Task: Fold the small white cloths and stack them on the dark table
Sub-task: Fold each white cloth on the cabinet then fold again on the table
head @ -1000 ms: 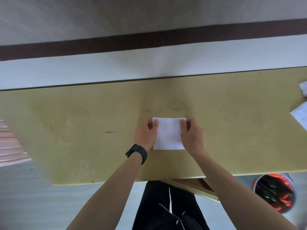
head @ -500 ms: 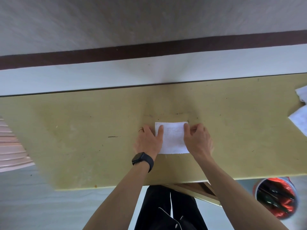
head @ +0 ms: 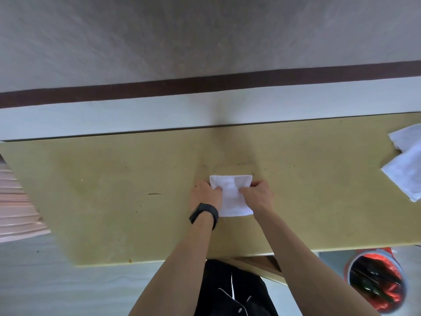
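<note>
The small white cloth point(head: 231, 197) lies on the table point(head: 114, 190), near the middle and a bit closer to the person's side than to the far side. It is folded into a small shape with straight edges. Its far part looks a little bunched up between the two hands.

The left hand point(head: 206, 197) is at the cloth's left edge. Its fingers are curled, and its thumb lies on top of the cloth, so it pinches that side. The right hand point(head: 257, 196) is at the cloth's right edge. Its fingers are curled in too, and they pinch the cloth from that side. Both hands hold this one cloth and nothing else.

A black watch point(head: 204, 215) sits on the left wrist. A thin ring point(head: 194, 187) shows on one finger of the left hand.

The table top is yellow-brown with small dark marks and scratches. Far off at its right end lie more white cloths point(head: 406, 176), loose and well apart from the hands.

Behind the table is a pale wall with a dark stripe point(head: 205, 84) running across it. Below the table's right end stands a round bucket point(head: 376, 281) with a red bag inside. The person wears black clothes point(head: 232, 290)
</note>
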Motion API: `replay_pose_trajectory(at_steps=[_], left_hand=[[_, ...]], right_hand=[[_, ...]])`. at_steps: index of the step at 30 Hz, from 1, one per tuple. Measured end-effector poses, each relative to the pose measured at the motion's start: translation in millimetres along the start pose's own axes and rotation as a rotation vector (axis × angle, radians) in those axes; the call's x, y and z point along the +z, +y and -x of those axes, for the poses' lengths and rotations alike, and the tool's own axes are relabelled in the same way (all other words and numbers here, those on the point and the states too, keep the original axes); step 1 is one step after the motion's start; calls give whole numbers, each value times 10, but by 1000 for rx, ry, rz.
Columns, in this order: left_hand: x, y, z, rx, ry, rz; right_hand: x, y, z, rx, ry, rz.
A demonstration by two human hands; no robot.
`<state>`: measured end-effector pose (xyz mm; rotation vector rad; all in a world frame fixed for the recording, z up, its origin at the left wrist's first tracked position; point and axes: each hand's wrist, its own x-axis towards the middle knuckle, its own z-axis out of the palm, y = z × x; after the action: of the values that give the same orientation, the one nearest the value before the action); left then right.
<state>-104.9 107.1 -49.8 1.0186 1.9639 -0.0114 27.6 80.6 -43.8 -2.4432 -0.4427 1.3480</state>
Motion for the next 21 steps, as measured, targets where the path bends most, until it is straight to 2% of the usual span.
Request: replay_pose_trajectory(at_steps=[4, 8, 10, 21], left_hand=[[-56, -3, 26, 27, -70, 146], [-231, 2, 146, 85, -99, 379], [-411, 31, 249, 164, -97, 456], [-1769, 512, 1302, 698, 6, 460]], right_hand=[[-105, 37, 19, -54, -61, -101], [-284, 19, 135, -203, -105, -238], [-422, -36, 224, -311, -104, -255], [-1286, -757, 1396, -810, -34, -235]])
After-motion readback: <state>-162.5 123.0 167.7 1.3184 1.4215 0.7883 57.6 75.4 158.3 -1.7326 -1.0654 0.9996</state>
